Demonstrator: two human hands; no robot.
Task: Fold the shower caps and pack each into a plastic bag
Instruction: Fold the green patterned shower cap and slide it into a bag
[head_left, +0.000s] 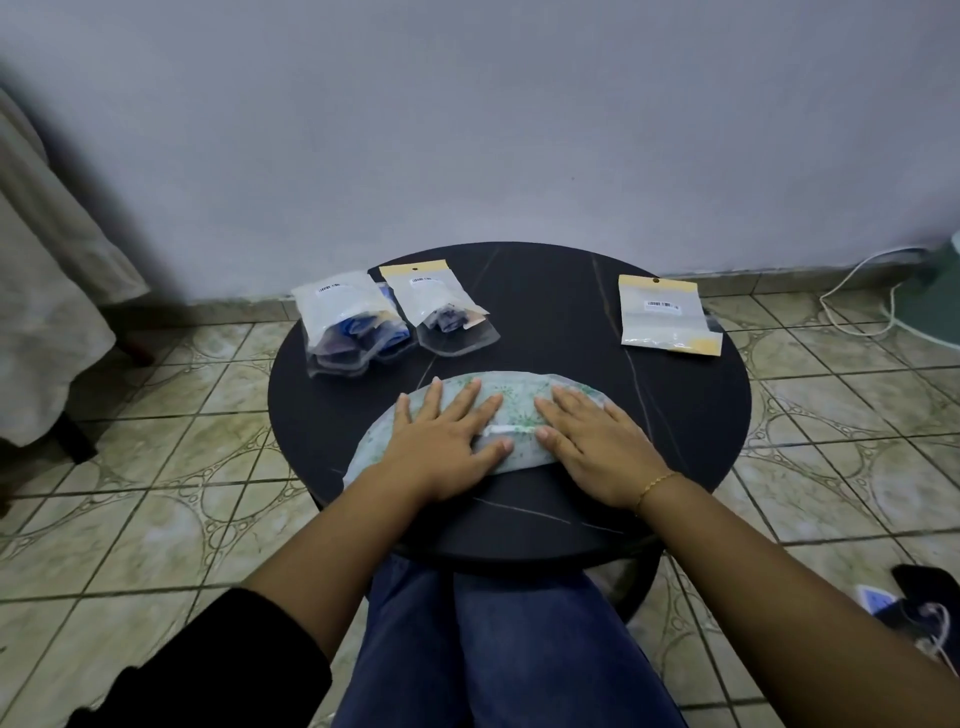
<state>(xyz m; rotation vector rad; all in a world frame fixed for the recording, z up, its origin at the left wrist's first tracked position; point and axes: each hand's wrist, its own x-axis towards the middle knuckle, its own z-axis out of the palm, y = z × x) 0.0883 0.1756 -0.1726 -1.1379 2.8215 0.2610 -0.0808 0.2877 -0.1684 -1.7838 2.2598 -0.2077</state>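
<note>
A pale green patterned shower cap (514, 395) lies folded into a half-moon on the round black table (561, 514). My left hand (447, 436) presses flat on its left half, fingers straight and spread. My right hand (592, 441) lies flat on its right half, beside the left hand. At the back left lie two packed plastic bags (343, 322) (441, 306), each with a folded blue cap inside. An empty plastic bag (667, 317) with a yellow header lies at the back right.
The table stands on a tiled floor (156, 467) close to a grey wall. A white cable (857, 306) runs along the floor at the right. A cloth-covered piece of furniture (47, 312) stands at the left. My knees in blue jeans (493, 649) sit under the table's near edge.
</note>
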